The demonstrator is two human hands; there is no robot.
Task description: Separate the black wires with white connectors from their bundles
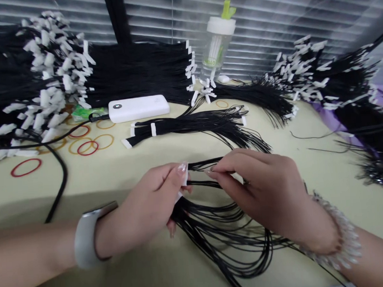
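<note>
My left hand (150, 206) is closed around the white connector ends of a bundle of black wires (223, 241), with the thumb on a white connector (183, 178). To its right my right hand (266, 191) has thumb and forefinger pinched on thin black wire close to the connectors. From the left hand the wires curve down and to the right, passing beneath the right hand. Behind both hands another bundle of black wires (190, 124) with white connectors lies on the table (121, 169).
A white power bank (139, 107) with a black cable stands behind rubber bands (88, 147). Large piles of black wires (135, 69) line the back and left. A clear bottle (216, 46) stands at the back; more wires (346, 73) lie right.
</note>
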